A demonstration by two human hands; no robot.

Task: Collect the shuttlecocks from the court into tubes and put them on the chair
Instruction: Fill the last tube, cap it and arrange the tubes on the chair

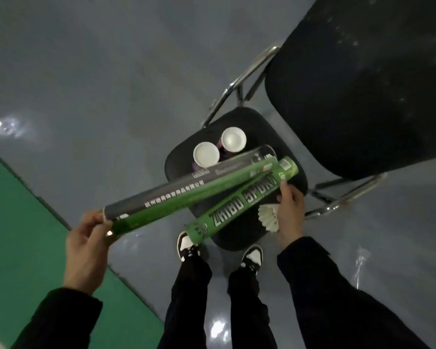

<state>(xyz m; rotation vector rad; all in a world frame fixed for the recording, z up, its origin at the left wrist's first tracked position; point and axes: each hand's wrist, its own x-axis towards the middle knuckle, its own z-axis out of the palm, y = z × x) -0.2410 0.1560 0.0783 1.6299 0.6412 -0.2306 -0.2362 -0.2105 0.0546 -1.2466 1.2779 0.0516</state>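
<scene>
2 tubes cross over the chair (259, 127): left hand (87, 244) grips one tube (186, 191), right hand (288, 214) holds shuttlecocks (268, 217).

glossy grey floor (98, 79) fills most of view, bright light reflections scattered on it. green court surface (18, 222) at left, thin dark line along its edge. second black chair (363, 84) at upper right, seen from behind, chrome tube frame (239, 81) beside its backrest. overall lighting dim.
</scene>
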